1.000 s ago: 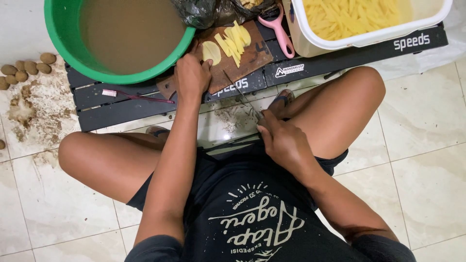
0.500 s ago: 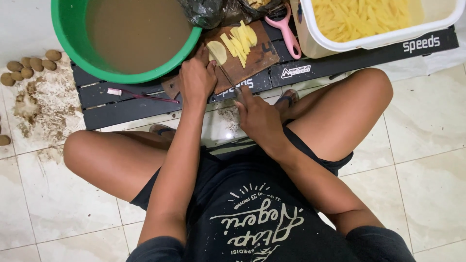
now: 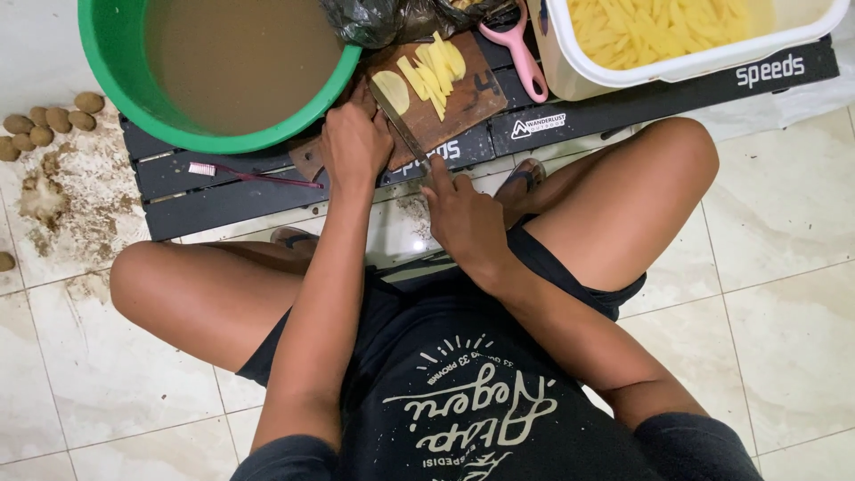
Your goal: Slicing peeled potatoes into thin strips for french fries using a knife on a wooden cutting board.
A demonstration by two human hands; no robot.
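Observation:
My right hand [image 3: 459, 218] grips a knife [image 3: 401, 125], its blade lying across the near part of a brown cutting board [image 3: 454, 102]. My left hand [image 3: 354, 142] rests at the board's left edge, fingers curled beside a pale potato slice [image 3: 392, 89]. What lies under those fingers is hidden. Cut yellow potato sticks [image 3: 434, 67] are piled on the board past the slice. The board sits on a low black slatted table [image 3: 240, 191] in front of my crossed legs.
A green bucket [image 3: 102, 80] of murky water stands at the table's left. A white tub [image 3: 579, 76] of potato sticks stands at right, a pink peeler [image 3: 517, 49] beside it. A toothbrush [image 3: 240, 174] lies on the slats. Small unpeeled potatoes [image 3: 49, 120] lie on the dirty floor.
My right hand has come up from my lap with the knife, and the blade now lies over the board next to my left hand.

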